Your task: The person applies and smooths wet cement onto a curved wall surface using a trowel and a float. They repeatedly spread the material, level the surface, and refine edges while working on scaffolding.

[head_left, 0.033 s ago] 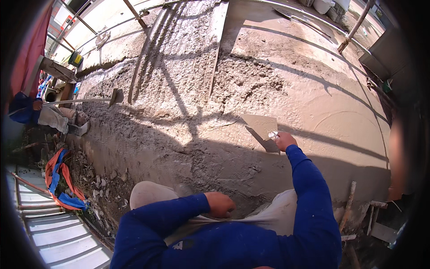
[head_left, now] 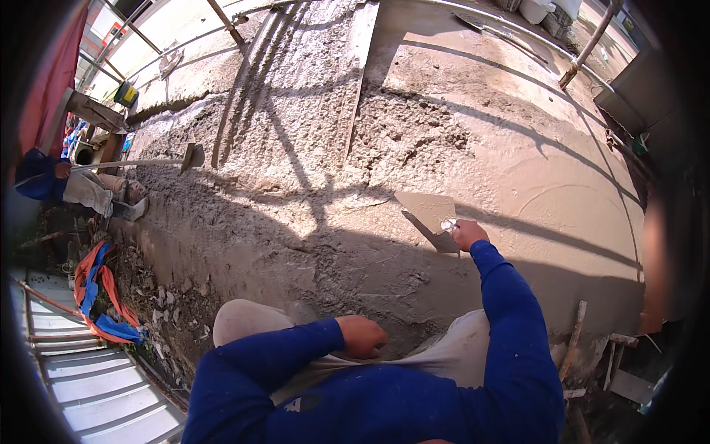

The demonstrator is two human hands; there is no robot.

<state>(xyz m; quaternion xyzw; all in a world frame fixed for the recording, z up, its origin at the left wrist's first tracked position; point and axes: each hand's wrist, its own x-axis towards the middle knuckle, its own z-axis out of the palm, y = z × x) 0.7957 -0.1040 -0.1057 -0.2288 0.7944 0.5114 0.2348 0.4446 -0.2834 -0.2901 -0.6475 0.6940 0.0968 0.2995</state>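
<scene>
Trowel (head_left: 429,205): in front of us, over the wet concrete (head_left: 532,177), its blade slanting left with a dark shadow just below; whether it touches the surface we cannot tell.
Right hand (head_left: 467,234): at the trowel's handle, its grip clamped around it.
Left hand (head_left: 362,337): left of the trowel and nearer our body, by our lap, fingers curled; whether its grip is fully together we cannot tell.
Smooth side: right of the trowel we have a broad, troweled-looking stretch with shadow bands across it, reaching toward an orange-brown panel (head_left: 654,274).
Rough side: left of the trowel and beyond it the surface turns lumpy, crossed by a long pale strip (head_left: 364,33).
Near edge: our knees (head_left: 244,318) bound the room on the near side of the trowel; a timber stake (head_left: 574,340) stands right of it, nearer us.
Left edge: well left of the trowel the concrete gives way to rubble (head_left: 174,307), then orange-and-blue cloth (head_left: 89,292) and a ribbed metal sheet (head_left: 111,392).
Co-worker (head_left: 41,177): far left of the trowel, holding a long-handled tool (head_left: 133,164) out over the rough surface.
Far edge: well beyond the trowel we see a shovel (head_left: 481,29); right of that line, a wooden post (head_left: 589,46) leans.
</scene>
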